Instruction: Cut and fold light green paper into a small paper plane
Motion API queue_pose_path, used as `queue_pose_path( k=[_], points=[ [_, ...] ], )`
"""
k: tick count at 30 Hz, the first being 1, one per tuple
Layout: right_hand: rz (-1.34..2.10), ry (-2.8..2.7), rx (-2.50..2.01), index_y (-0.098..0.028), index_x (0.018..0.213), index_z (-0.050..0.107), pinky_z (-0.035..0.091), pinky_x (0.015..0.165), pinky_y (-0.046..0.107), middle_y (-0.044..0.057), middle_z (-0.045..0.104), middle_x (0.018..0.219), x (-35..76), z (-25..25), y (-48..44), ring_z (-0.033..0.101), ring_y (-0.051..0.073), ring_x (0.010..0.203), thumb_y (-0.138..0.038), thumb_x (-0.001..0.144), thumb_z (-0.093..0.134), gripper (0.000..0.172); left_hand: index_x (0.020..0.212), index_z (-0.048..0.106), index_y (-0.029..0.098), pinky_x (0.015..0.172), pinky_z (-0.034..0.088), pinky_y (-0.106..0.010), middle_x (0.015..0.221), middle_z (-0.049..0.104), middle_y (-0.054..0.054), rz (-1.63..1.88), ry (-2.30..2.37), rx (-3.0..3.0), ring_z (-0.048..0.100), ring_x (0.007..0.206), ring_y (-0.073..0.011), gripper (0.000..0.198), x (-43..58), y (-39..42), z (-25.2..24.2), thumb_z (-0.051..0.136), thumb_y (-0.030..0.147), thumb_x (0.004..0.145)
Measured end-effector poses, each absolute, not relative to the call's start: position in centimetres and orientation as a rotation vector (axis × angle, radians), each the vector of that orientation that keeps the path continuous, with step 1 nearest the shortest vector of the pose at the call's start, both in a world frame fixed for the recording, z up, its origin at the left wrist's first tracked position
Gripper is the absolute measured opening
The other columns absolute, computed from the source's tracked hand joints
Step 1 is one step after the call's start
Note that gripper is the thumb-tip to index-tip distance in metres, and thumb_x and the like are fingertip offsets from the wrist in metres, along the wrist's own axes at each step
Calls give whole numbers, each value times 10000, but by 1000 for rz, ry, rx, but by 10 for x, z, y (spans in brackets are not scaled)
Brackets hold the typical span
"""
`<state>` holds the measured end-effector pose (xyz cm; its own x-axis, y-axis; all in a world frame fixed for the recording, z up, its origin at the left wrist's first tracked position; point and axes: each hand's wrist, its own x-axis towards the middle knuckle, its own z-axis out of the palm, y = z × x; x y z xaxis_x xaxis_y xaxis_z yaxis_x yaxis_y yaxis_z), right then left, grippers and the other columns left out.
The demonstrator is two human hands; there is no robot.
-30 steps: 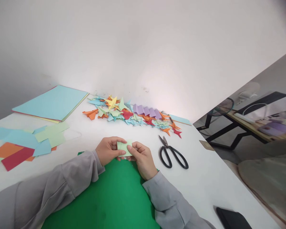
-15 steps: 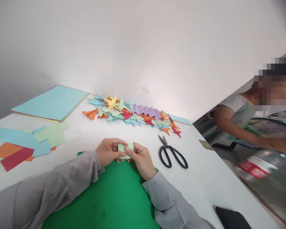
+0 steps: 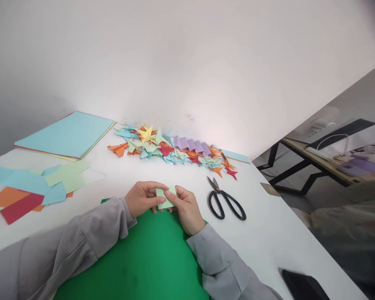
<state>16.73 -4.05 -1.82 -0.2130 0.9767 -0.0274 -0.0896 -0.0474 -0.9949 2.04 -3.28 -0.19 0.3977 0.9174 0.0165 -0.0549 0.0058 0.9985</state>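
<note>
Wall [image 3: 187,62]: diffuse light, palest at centre-right, greying to shadow at far left. Desk [image 3: 256,246]: bright, soft shadow along the black object's [image 3: 303,285] left edge. Right background [image 3: 346,233]: dim, blurred; wide-angle stretch at edges, top-right corner darkened.

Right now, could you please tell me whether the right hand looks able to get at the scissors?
Probably yes: the scissors lie near the right hand with nothing visible between them, though it may need to release the pale green paper.
</note>
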Motion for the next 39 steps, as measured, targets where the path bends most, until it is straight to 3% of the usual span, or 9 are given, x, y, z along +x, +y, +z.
queue_pose_path(
  k=[5,17,27,35,39],
  points=[
    [1388,-1272,-1107,-158,591,510,338,374,196,-49,499,456,168,-20,-39,438,77,392,-381,692,608,264,1003,543,76,405,454,-220,545,588,5,905,854,1347,579,474,-130,465,21,-34,-7,676,198,575],
    [1365,-1302,-1115,-159,608,508,357,392,201,-43,496,484,168,-18,-40,440,79,416,-390,707,589,264,1059,535,62,411,464,-232,518,576,4,883,811,1333,586,467,-139,492,20,-31,-11,657,216,607],
    [1389,-1218,-1037,-158,626,503,332,385,199,-45,494,470,167,-18,-39,457,84,401,-366,707,598,243,1122,483,69,450,456,-233,619,598,-19,863,748,1353,602,557,-149,533,19,-33,-5,630,148,615],
    [1353,-1303,-1094,-147,661,551,324,369,197,-46,501,472,168,-15,-40,420,73,391,-367,647,652,242,1106,500,89,455,447,-226,595,584,-1,845,749,1379,603,553,-146,505,19,-34,-4,609,109,614],
    [1351,-1361,-1093,-144,669,568,314,376,200,-40,504,463,169,-14,-41,411,73,393,-369,688,615,231,1113,498,84,454,451,-224,567,563,11,844,749,1389,603,550,-148,515,18,-35,-4,560,54,602]
  ],
)
